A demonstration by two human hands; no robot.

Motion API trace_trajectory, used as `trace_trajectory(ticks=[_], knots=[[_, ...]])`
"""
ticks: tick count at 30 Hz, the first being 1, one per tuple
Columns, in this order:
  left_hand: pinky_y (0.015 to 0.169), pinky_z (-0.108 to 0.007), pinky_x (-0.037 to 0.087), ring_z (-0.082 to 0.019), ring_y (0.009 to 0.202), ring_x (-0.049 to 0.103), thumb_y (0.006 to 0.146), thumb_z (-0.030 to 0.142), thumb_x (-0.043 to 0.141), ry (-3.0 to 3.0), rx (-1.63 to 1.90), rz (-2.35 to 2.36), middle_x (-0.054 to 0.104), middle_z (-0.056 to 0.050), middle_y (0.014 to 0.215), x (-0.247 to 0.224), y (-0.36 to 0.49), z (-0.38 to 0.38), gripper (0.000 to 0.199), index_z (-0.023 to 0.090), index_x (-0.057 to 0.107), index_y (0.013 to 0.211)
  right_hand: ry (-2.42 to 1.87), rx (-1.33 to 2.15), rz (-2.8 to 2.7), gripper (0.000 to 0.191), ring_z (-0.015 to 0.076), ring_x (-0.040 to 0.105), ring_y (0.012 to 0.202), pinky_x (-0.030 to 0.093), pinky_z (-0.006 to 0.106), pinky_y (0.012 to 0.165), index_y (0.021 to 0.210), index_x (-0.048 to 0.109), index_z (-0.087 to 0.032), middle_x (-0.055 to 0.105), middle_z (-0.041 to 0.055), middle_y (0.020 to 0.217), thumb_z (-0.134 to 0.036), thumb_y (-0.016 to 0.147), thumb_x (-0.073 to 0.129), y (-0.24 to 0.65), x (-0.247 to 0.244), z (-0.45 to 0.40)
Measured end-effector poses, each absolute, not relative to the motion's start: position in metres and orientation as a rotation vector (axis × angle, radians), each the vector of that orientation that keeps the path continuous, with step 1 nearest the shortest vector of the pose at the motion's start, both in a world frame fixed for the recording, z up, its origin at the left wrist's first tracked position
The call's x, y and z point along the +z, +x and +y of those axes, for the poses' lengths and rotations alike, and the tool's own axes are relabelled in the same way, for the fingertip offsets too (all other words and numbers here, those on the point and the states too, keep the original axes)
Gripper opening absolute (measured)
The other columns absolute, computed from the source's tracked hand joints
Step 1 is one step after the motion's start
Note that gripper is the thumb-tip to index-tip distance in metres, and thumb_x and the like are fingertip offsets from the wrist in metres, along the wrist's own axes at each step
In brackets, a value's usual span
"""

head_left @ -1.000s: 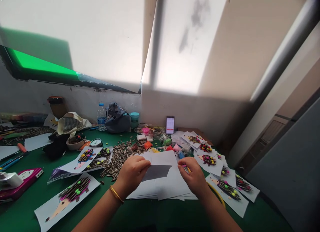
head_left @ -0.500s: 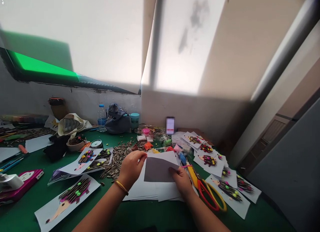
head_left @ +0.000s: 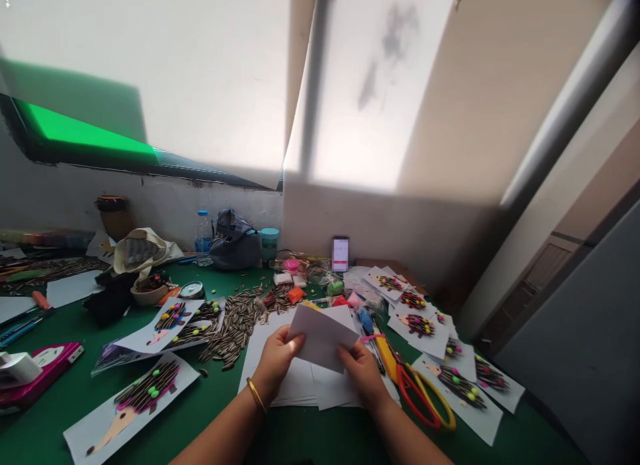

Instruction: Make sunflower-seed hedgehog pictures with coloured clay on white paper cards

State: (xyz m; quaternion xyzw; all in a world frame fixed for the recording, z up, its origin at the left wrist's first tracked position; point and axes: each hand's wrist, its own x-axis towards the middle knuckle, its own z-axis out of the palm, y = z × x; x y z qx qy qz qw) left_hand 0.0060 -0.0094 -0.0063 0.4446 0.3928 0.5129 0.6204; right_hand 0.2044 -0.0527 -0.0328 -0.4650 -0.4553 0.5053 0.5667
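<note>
A sheet of white paper (head_left: 323,337) is held up in front of me, tilted, between both hands. My left hand (head_left: 277,358) pinches its left edge, thumb on the near face. On the opposite side my right hand (head_left: 363,368) grips the lower right corner the same way. Beneath lies a stack of white paper (head_left: 295,388) on the green tabletop. Scissors (head_left: 423,395) with red and yellow handles lie just right of my right hand, beside a yellow cutter (head_left: 386,353). A heap of sunflower seeds (head_left: 237,325) spreads beyond my left hand.
Finished-looking hedgehog cards (head_left: 465,385) overlap on the right; another hedgehog card (head_left: 133,411) lies at front left. A phone (head_left: 341,253) stands against the wall. Colourful clay packets (head_left: 340,298) sit at the back. A magenta device (head_left: 50,371) is at far left.
My left hand has come down from the paper's upper left corner to its left edge. The paper has turned from its shaded grey look to a lighter face and tilts more.
</note>
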Motion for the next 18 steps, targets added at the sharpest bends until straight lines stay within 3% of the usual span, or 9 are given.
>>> trace_trajectory(ticks=[4, 10, 15, 18], knots=[[0.069, -0.027, 0.048, -0.019, 0.077, 0.062, 0.064, 0.038, 0.083, 0.935, 1.196, 0.837, 0.072, -0.005, 0.084, -0.005, -0.003, -0.005, 0.039, 0.016, 0.072, 0.094, -1.093, 1.128, -1.192, 0.046, 0.0272, 0.064, 0.097, 0.050, 0.038, 0.087, 0.110, 0.072, -0.021, 0.072, 0.0089, 0.108, -0.055, 0.080, 0.068, 0.201, -0.032, -0.054], [0.081, -0.029, 0.049, -0.019, 0.096, 0.063, 0.067, 0.034, 0.084, 0.777, 1.094, 0.646, 0.070, -0.008, 0.112, -0.006, 0.008, -0.016, 0.042, 0.021, 0.069, 0.104, -1.123, 1.069, -1.055, 0.050, 0.0257, 0.064, 0.087, 0.051, 0.036, 0.079, 0.108, 0.072, -0.020, 0.074, 0.0080, 0.095, -0.059, 0.077, 0.068, 0.200, -0.037, -0.049], [0.078, -0.031, 0.050, -0.022, 0.091, 0.065, 0.067, 0.036, 0.083, 0.776, 1.047, 0.750, 0.072, -0.011, 0.104, -0.014, 0.019, -0.022, 0.045, 0.015, 0.070, 0.104, -1.148, 0.990, -1.303, 0.050, 0.0241, 0.063, 0.079, 0.051, 0.034, 0.071, 0.108, 0.071, -0.018, 0.071, 0.0082, 0.088, -0.061, 0.086, 0.055, 0.199, -0.032, -0.054], [0.076, -0.029, 0.051, -0.020, 0.087, 0.066, 0.069, 0.034, 0.081, 0.674, 1.192, 0.745, 0.073, -0.009, 0.101, -0.013, 0.016, -0.017, 0.042, 0.016, 0.069, 0.104, -1.223, 0.660, -1.589, 0.046, 0.0257, 0.063, 0.092, 0.050, 0.037, 0.082, 0.113, 0.068, -0.020, 0.070, 0.0101, 0.099, -0.053, 0.095, 0.043, 0.201, -0.025, -0.061]])
